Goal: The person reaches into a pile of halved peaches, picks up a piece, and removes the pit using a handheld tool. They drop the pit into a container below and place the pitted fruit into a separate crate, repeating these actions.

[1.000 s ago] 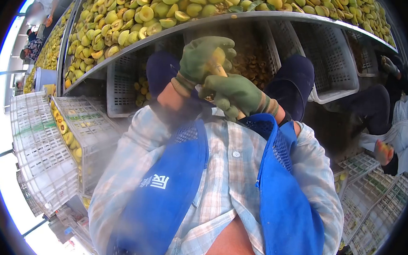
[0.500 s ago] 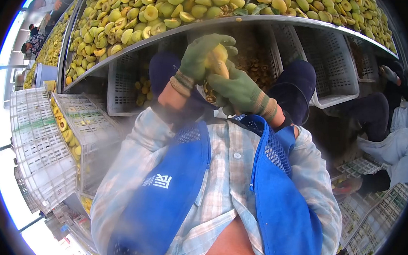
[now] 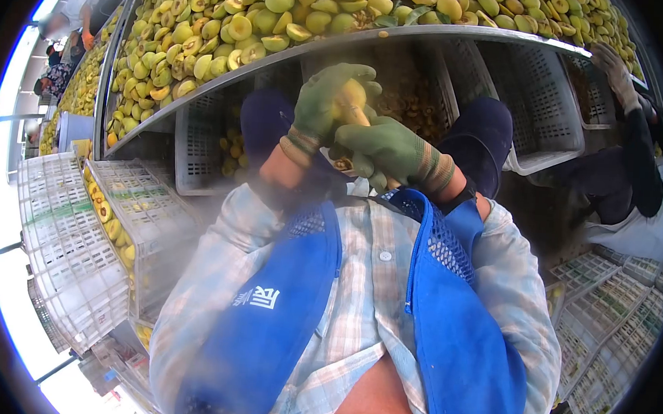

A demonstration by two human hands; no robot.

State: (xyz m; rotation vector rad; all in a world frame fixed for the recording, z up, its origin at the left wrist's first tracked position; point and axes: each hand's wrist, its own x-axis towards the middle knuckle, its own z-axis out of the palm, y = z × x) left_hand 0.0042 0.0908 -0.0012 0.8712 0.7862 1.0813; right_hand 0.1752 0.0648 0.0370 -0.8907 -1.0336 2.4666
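Both my hands wear green gloves and meet in front of my chest, below the table edge. My left hand (image 3: 320, 105) is curled around a yellow fruit (image 3: 350, 95). My right hand (image 3: 390, 152) presses against the fruit from below and right. It is closed on what looks like a tan-handled tool (image 3: 360, 117), whose tip is hidden by the fruit and fingers. Under my right fingers shows a small brown-yellow bit (image 3: 341, 164).
A metal-rimmed table (image 3: 400, 32) heaped with yellow-green fruit and cut halves runs across the top. White plastic crates (image 3: 200, 136) stand under it, and more stand at the left (image 3: 68, 231) and right (image 3: 604, 296). A co-worker's gloved hand (image 3: 612, 66) reaches onto the table at the right.
My hands keep the fruit in nearly the same place, shifting slightly. The co-worker at the right has raised an arm up onto the table edge.
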